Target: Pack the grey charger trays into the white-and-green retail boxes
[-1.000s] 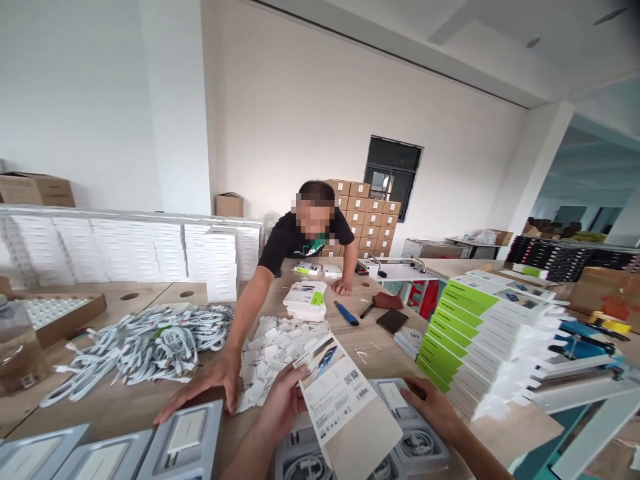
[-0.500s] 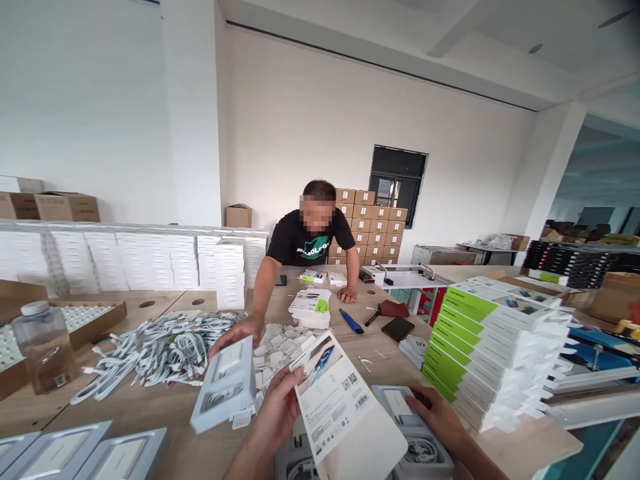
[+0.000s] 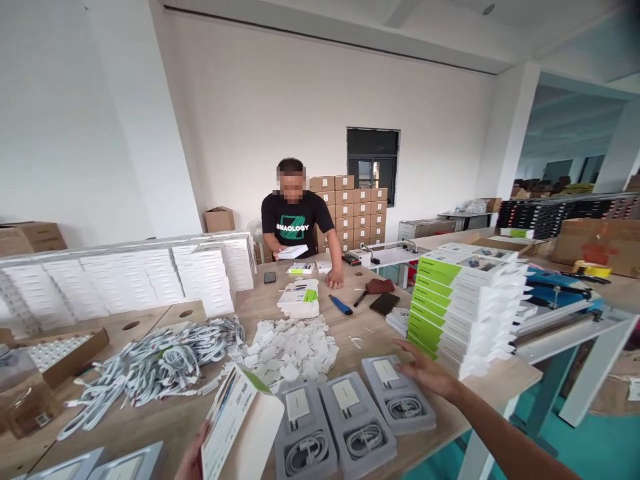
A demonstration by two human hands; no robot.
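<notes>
My left hand (image 3: 194, 455) grips a printed white box sleeve (image 3: 240, 420) with a green corner, tilted at the lower middle; only part of the hand shows. My right hand (image 3: 425, 369) is open, fingers stretched out, beside the upper right edge of a grey tray (image 3: 424, 419). This tray carries a white charger (image 3: 385, 373) and a coiled cable (image 3: 404, 407). Two similar trays stand to its left: a middle tray (image 3: 386, 448) and a left tray (image 3: 281, 437), each with a charger and a cable. The sleeve's edge is close to the left tray.
Loose white chargers (image 3: 295, 347) are heaped behind the trays, with bundled cables (image 3: 185, 360) to their left. A stack of green-and-white boxes (image 3: 465, 307) stands at right. Across the table a co-worker (image 3: 300, 220) holds a white tray-like piece. A blue cutter (image 3: 341, 305) lies mid-table.
My left hand has moved left and down with the sleeve. My right hand has let go of the right tray and lifted off. The co-worker has drawn back a tray from the left.
</notes>
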